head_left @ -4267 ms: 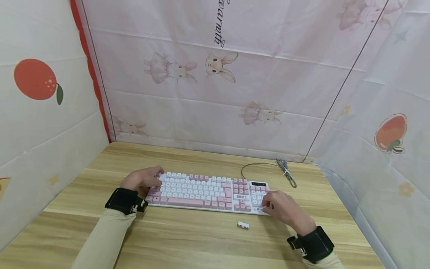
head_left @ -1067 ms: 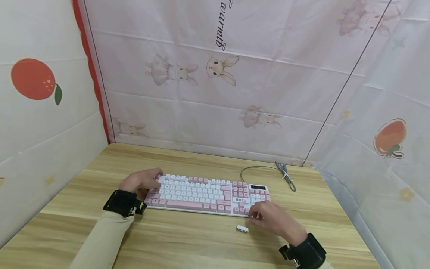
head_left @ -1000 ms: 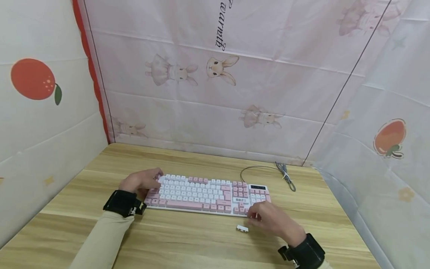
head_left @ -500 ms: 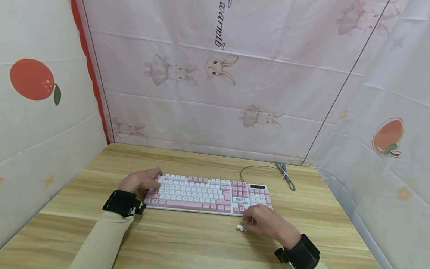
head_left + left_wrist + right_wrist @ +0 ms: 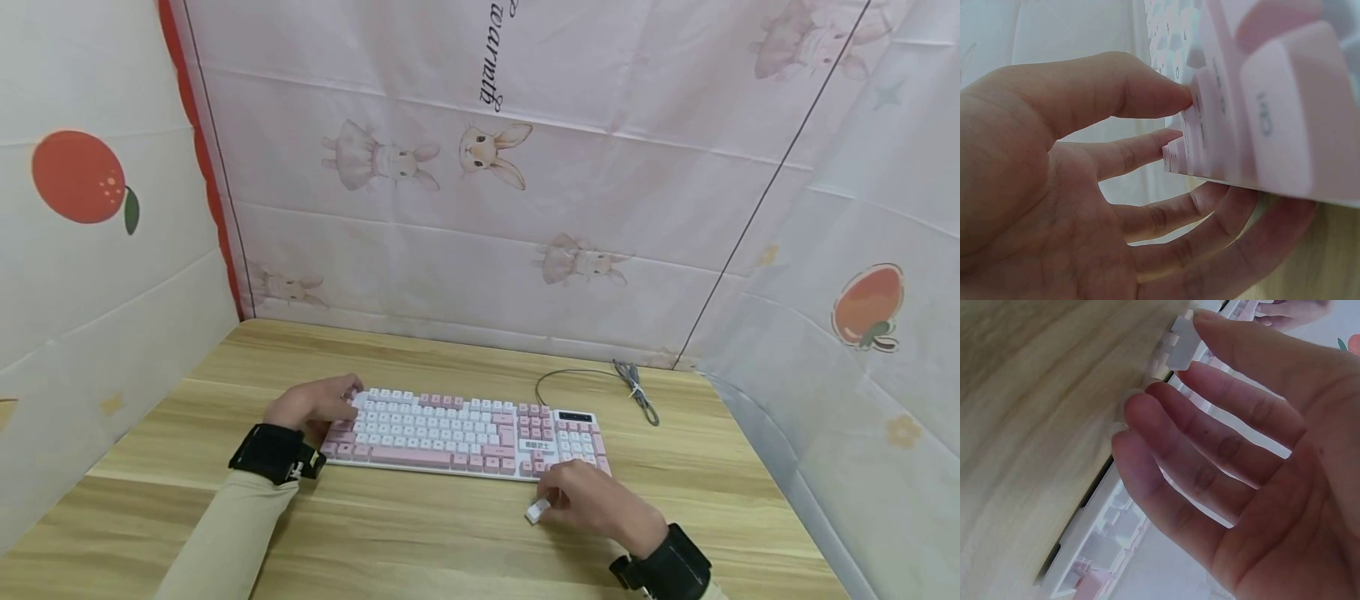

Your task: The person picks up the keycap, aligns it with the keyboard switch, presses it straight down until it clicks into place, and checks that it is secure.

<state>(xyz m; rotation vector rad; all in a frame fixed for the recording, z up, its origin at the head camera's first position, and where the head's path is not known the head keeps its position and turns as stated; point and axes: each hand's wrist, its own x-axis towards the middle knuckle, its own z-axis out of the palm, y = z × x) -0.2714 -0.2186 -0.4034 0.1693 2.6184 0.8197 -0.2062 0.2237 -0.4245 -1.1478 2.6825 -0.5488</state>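
Observation:
A pink-and-white keyboard (image 5: 431, 435) lies across the table. My left hand (image 5: 311, 403) holds its left end; in the left wrist view the thumb presses against the pink side keys (image 5: 1285, 119) and the other fingers reach the keyboard's underside edge. In front of the keyboard's right end, my right hand (image 5: 592, 500) pinches a white keycap (image 5: 536, 511) between thumb and index finger. The right wrist view shows that keycap (image 5: 1186, 347) with small prongs pointing away from the palm, while the remaining fingers are spread beside the keyboard's front edge (image 5: 1085, 544).
A grey cable (image 5: 636, 390), bundled with a tie, lies behind the keyboard's right end. The wooden table (image 5: 420, 533) is bordered by printed cloth (image 5: 450, 275) at the back and both sides.
My right hand has moved from the keyboard's number keys down to the keycap on the table and now pinches it, turning it from its earlier angle. The left hand keeps its hold.

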